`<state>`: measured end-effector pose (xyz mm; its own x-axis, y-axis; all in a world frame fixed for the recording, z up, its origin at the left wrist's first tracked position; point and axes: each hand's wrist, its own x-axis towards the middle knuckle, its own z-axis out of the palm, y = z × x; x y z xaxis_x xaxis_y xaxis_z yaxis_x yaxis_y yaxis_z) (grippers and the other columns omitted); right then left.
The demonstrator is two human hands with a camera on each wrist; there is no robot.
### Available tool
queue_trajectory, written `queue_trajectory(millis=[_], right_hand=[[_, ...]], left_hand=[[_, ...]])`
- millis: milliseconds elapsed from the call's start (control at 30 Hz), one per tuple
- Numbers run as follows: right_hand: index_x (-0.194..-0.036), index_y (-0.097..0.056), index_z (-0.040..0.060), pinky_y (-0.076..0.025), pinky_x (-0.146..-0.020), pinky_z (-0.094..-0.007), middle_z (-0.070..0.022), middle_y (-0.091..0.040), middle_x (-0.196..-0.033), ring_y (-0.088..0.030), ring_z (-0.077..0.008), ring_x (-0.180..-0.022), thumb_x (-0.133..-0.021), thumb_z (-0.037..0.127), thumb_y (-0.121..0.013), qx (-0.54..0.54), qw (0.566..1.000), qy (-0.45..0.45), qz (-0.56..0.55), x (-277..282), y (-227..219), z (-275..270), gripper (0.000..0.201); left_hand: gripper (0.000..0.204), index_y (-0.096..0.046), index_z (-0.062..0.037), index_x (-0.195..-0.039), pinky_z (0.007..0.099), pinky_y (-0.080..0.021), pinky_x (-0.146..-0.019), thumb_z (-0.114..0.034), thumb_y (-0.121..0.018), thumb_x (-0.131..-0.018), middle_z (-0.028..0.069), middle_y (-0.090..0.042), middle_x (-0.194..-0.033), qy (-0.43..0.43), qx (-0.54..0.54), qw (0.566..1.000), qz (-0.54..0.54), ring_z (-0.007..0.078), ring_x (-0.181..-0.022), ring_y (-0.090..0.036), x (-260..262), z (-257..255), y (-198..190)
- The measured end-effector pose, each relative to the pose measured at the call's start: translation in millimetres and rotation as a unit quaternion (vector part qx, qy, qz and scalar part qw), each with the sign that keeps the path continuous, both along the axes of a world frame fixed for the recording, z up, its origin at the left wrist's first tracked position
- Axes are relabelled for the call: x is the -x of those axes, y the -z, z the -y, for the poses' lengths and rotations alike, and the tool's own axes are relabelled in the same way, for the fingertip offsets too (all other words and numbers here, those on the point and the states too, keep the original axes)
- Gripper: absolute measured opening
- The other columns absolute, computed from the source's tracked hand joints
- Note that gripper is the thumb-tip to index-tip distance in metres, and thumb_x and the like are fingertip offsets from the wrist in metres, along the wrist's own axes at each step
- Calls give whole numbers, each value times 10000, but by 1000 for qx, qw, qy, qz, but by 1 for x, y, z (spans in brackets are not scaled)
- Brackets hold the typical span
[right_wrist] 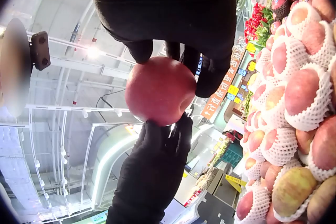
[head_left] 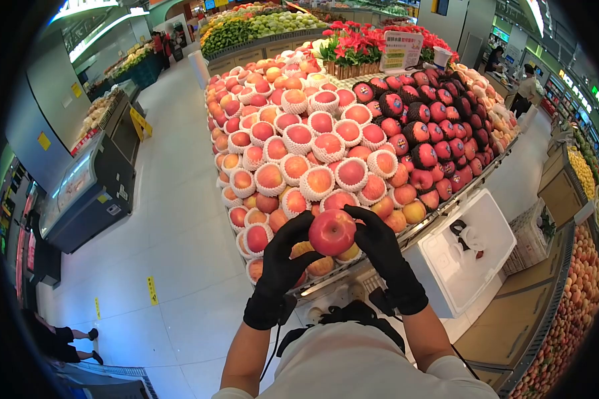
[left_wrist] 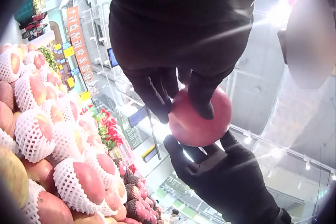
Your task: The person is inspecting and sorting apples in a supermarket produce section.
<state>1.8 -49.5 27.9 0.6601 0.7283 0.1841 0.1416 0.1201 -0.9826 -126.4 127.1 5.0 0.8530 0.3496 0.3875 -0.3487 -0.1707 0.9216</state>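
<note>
A red apple (head_left: 332,232) without a foam net is held up between two black-gloved hands, above the near edge of the fruit display. The left hand (head_left: 287,256) grips its left side and the right hand (head_left: 377,247) its right side, fingers and thumbs curled about it. In the left wrist view the left thumb lies across the apple (left_wrist: 201,117), with the right hand (left_wrist: 223,176) on the other side. The right wrist view shows the apple (right_wrist: 160,90) between the right hand (right_wrist: 168,14) and the left hand (right_wrist: 149,169).
Netted fruit (head_left: 316,181) is piled ahead, with dark-wrapped red apples (head_left: 424,156) to its right. A white bin (head_left: 482,263) holding loose wrappings stands at the right of the display. Red flowers (head_left: 353,46) and a sign (head_left: 400,52) stand behind the pile.
</note>
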Motion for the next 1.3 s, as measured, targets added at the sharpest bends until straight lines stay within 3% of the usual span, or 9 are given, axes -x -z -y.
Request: queue_trajectory(millis=[233, 333, 733, 833, 933, 1033, 1133, 1300], right_hand=[[-1356, -490, 26, -448, -952, -294, -72, -559, -1297, -547, -133, -1113, -932, 52, -526, -5, 1000, -4, 4, -2, 3, 1, 427], [-1344, -504, 19, -442, -967, -300, -79, -559, -1306, -546, -139, -1123, -938, 65, -520, 3, 1000, 5, -1, -2, -1, 1, 409], [-1352, -469, 14, -455, -948, -313, -103, -546, -1291, -553, -175, -1118, -959, 148, -518, 0, 1000, 6, 27, -8, 6, 0, 418], [-1351, -466, 17, -472, -915, -310, -112, -549, -1272, -550, -173, -1115, -957, 153, -527, 0, 999, -13, -35, -12, 6, 0, 422], [-1358, -460, 17, -490, -875, -311, -114, -568, -1211, -571, -163, -1063, -959, 175, -539, -30, 991, -22, -129, -9, 10, -4, 436], [-1363, -451, 12, -513, -787, -288, -93, -613, -1068, -617, -135, -903, -965, 196, -548, -6, 995, -26, -100, -4, 6, -7, 449], [-1353, -456, 12, -519, -662, -263, -64, -628, -909, -624, -111, -705, -979, 234, -545, 10, 994, -57, -88, -4, 6, -7, 443], [-1276, -520, 29, -466, -483, -241, -45, -616, -769, -597, -121, -543, -1002, 330, -497, 21, 985, -51, -161, -1, 9, -6, 408]], left_hand=[[777, -448, 2, -1372, 378, -422, -1053, -16, -825, -693, 137, -523, -1359, -5, -44, 999, -21, 224, -1233, -529, 7, 8, -20], [807, -408, 4, -1402, 382, -410, -1066, -4, -813, -704, 146, -486, -1399, 17, 3, 1000, -8, 230, -1272, -499, 2, 8, -14], [782, -351, -7, -1443, 382, -367, -1106, 50, -742, -769, 156, -421, -1455, 28, -17, 999, -25, 240, -1322, -444, -4, 12, -8], [678, -351, -18, -1440, 355, -438, -1020, -2, -689, -853, 110, -469, -1392, 57, 86, 995, 11, 198, -1222, -517, -7, 16, -10], [615, -366, -25, -1413, 340, -475, -962, -26, -667, -877, 99, -485, -1354, 50, 108, 992, -42, 186, -1163, -553, -6, 12, -15], [487, -403, -24, -1362, 316, -512, -873, -118, -614, -933, 107, -518, -1291, 40, 87, 995, -27, 186, -1021, -628, -9, 1, -2], [392, -449, -14, -1303, 291, -530, -769, -216, -542, -981, 118, -598, -1132, 75, 263, 958, -85, 178, -832, -667, -1, 7, -15], [288, -521, -2, -1123, 288, -528, -586, -262, -494, -1002, 94, -623, -815, 26, 203, 974, -99, 161, -635, -638, -4, 10, -16]])
